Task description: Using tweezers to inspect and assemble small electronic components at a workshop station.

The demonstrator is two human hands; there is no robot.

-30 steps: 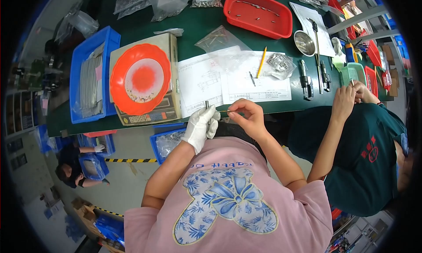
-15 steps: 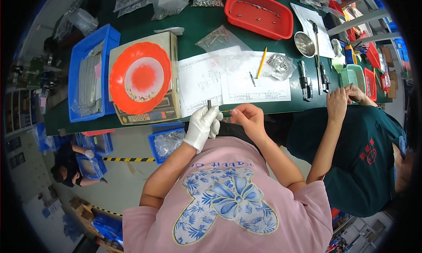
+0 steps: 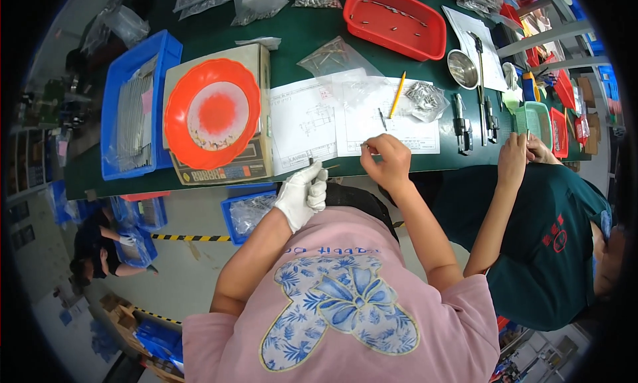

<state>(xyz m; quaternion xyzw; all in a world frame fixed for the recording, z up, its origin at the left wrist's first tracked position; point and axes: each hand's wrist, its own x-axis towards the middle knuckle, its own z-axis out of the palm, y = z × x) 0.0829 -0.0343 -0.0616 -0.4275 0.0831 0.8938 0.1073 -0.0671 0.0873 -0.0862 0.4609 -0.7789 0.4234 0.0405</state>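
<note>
My left hand (image 3: 300,195), in a white glove, is closed at the table's front edge. The tip of a small dark metal rod (image 3: 311,161) shows above its fingers, and a thin brass-coloured pin (image 3: 331,167) sticks out on the right side. The rest of both is hidden by the glove. To the right, my bare right hand (image 3: 391,162) is raised before the drawings, thumb and forefinger pinched together. Something tiny may be between those fingertips, too small to name. Printed drawing sheets (image 3: 302,140) lie just beyond, bearing a yellow pencil (image 3: 397,96) and a bag of small metal parts (image 3: 425,100).
An orange-red plate (image 3: 174,120) rests on a cardboard box (image 3: 266,84), beside a blue bin (image 3: 109,143) of bagged strips. Farther back are a red tray (image 3: 435,47) with small pins and a metal bowl (image 3: 463,69). A co-worker's hands (image 3: 522,150) are at the right.
My right hand has moved right and slightly up, away from the pin by the glove. My left hand has shifted slightly left and turned; less of the dark rod shows.
</note>
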